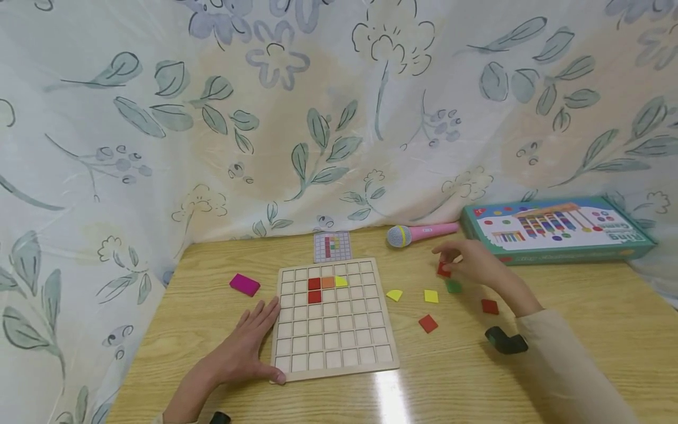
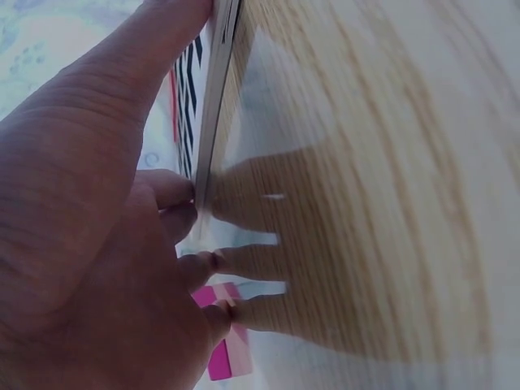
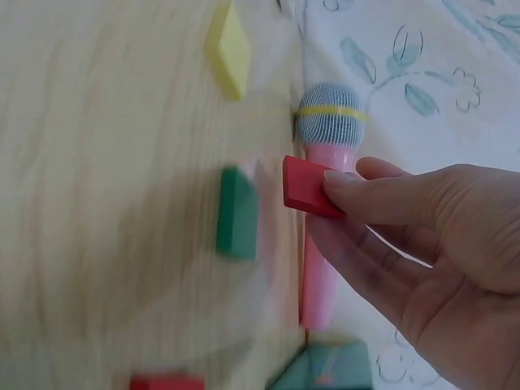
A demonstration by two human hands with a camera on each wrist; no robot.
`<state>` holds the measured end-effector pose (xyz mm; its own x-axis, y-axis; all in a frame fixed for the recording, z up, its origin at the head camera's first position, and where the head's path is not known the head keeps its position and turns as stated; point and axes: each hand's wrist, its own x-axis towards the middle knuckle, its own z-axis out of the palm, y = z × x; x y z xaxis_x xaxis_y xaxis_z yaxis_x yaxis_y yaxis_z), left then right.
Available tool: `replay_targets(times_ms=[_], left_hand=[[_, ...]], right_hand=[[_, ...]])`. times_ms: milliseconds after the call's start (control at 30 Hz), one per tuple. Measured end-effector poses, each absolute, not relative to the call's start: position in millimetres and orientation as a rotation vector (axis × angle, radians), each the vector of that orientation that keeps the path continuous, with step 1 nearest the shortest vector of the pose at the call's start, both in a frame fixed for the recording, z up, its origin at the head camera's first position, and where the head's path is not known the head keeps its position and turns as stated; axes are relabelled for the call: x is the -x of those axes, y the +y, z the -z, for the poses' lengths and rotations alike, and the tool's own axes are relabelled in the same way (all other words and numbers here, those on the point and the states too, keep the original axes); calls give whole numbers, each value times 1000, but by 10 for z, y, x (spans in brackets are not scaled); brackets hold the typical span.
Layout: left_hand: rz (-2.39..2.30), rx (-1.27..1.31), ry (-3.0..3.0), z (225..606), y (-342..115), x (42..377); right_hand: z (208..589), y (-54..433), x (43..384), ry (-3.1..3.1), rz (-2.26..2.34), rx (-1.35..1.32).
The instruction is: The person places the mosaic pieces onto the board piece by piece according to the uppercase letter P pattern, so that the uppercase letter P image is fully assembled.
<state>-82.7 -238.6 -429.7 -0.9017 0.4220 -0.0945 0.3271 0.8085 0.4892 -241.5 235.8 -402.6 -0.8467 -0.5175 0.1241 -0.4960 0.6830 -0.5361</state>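
Between thumb and fingers, my right hand (image 1: pixel 474 263) pinches a red square tile (image 3: pixel 309 187), raised over the table beside a green tile (image 1: pixel 453 287). My left hand (image 1: pixel 241 347) lies along the left edge of a wooden grid board (image 1: pixel 339 372), thumb at its lower left corner and fingers spread on the table. Four-sided slots cover the board; in its upper part sit two red tiles (image 1: pixel 315 297), an orange tile (image 1: pixel 328 282) and a yellow piece (image 1: pixel 341 281). Right of the board lie a yellow square (image 1: pixel 431 296), a yellow rounded piece (image 1: pixel 394 295) and red tiles (image 1: pixel 428 323).
A printed pattern card (image 1: pixel 332 246) lies behind the board. Farther back are a pink toy microphone (image 1: pixel 424 233) and a green game box (image 1: pixel 558 229). A magenta block (image 1: pixel 245 284) rests at the left. A floral cloth (image 1: pixel 318 118) hangs behind the table.
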Motion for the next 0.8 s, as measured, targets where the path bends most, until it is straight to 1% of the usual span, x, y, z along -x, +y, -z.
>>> replay_targets(times_ms=[233,433,800], left_hand=[[-715,-576,2783,4304,-2392,834],[-710,-572,2775,4293,-2393,835],[-714,-583,2783,4292,-2399,818]], right_hand=[[4039,2097,2480,2754,1037,950],[4028,1852,2483,2743,1045,962],[4035,1169,2444,2615,1122,1036]])
